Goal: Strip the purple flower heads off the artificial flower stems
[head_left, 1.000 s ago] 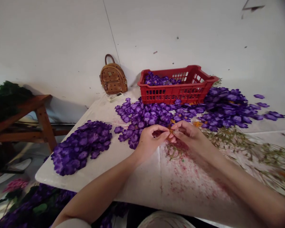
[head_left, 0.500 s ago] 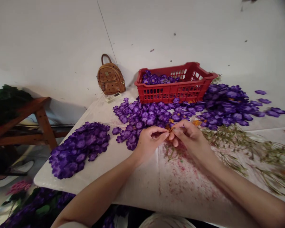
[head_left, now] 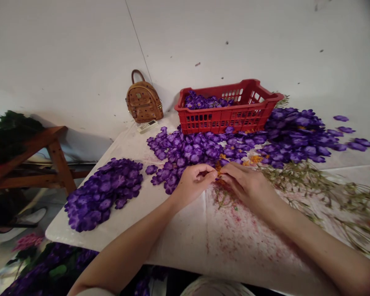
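Over the middle of the table, my left hand [head_left: 195, 181] is closed in a pinch, thumb against forefinger. A small yellow-orange artificial flower centre [head_left: 218, 167] shows at its fingertips. My right hand [head_left: 249, 183] meets it from the other side, fingers bent and closed on the same small piece; its fingertips are partly hidden. Just beyond both hands lie loose purple flower heads [head_left: 194, 150]. More yellow-orange flower centres [head_left: 255, 159] rest behind my right hand. Thin green plastic stems [head_left: 308, 181] spread to the right of it.
A red plastic crate [head_left: 222, 119] holding purple flowers stands at the back. On the left is a heap of purple petals [head_left: 103, 197], and another purple pile [head_left: 296, 135] sits right of the crate. A brown backpack [head_left: 144, 100] and a white remote [head_left: 147, 126] are near the wall.
My right hand has turned over, back upward, and its raised fingers have come down beside the left fingertips. My left hand stays nearly in place.
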Available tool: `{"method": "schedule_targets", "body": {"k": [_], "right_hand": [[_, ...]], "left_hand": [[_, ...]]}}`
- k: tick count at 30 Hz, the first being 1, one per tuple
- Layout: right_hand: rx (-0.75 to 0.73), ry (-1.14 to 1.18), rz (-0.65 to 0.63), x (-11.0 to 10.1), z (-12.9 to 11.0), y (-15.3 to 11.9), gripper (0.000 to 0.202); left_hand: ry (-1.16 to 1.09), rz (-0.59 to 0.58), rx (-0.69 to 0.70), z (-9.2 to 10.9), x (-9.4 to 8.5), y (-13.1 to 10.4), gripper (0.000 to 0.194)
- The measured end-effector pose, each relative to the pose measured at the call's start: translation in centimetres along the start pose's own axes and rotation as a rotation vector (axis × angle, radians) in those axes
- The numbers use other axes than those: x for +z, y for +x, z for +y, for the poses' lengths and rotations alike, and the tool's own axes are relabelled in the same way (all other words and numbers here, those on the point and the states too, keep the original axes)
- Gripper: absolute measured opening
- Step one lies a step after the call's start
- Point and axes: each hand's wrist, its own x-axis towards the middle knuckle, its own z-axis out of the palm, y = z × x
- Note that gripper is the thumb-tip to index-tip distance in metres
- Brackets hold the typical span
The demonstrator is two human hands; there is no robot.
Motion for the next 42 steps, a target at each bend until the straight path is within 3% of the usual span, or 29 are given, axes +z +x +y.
{"method": "schedule_targets", "body": {"k": [4, 7, 10, 13, 19, 25, 35, 42], "right_hand": [[0.006, 0.065, 0.046, -0.2, 0.4, 0.2, 0.024], [0.184, 0.315, 0.124, -0.1, 0.6, 0.3, 0.022], [0.399, 0.639, 0.059, 0.2, 0.4, 0.2, 0.024], [0.488, 0.792, 0.001, 0.7, 0.1, 0.0, 0.028], [0.412, 0.695, 0.056, 1.2, 0.2, -0.1, 0.029], [0.367, 0.598, 0.06, 1.0, 0.0, 0.0, 0.029], [0.349, 0.333, 0.058, 1.2, -0.2, 0.2, 0.025], [0.355, 0.357, 0.015, 1.5, 0.2, 0.2, 0.02]], "left_hand": [[0.043, -0.008, 0.044, 0.1, -0.1, 0.0, 0.021], [0.116, 0.049, 0.129, -0.1, 0.0, 0.0, 0.018], [0.181, 0.058, 0.177, -0.2, 0.1, -0.1, 0.022], [0.182, 0.03, 0.178, -0.1, 0.2, -0.2, 0.024], [0.202, 0.093, 0.107, 0.2, 0.4, -0.2, 0.024], [0.088, 0.189, 0.028, -0.8, 0.4, 0.1, 0.007], [-0.037, 0.163, -0.032, -0.9, 0.9, 0.1, 0.011], [-0.094, 0.097, -0.031, -0.2, 1.1, -0.3, 0.012]]}}
